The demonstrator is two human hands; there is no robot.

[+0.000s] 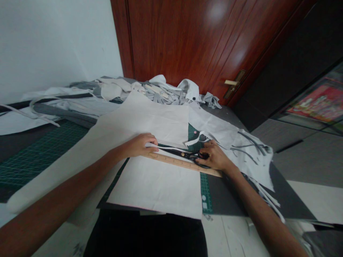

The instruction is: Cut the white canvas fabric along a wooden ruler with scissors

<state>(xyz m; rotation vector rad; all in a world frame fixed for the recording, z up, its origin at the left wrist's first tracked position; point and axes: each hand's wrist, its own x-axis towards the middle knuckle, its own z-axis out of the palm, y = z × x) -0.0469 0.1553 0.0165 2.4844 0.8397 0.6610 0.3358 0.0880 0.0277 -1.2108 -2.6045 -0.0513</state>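
Note:
A pair of black scissors (183, 154) lies low over the table, its blades pointing left. My right hand (215, 157) is closed around its handles. Along the blades runs a narrow strip of off-white fabric (174, 147). At the blade end, my left hand (143, 144) pinches the fabric near the strip's left end. Just below the scissors a wooden ruler (182, 163) rests across a rectangular off-white fabric piece (158, 185). Beyond my left hand spreads a larger off-white fabric piece (158, 119). My left fingertips are partly hidden by the cloth.
Green cutting mats (45, 153) show beneath the cloth. Piled scraps (163, 91) line the back of the table, below a reddish wooden door (182, 39). Grey strips (252, 142) lie on white cloth (257, 164) at the right. A dark cabinet (289, 60) stands beyond.

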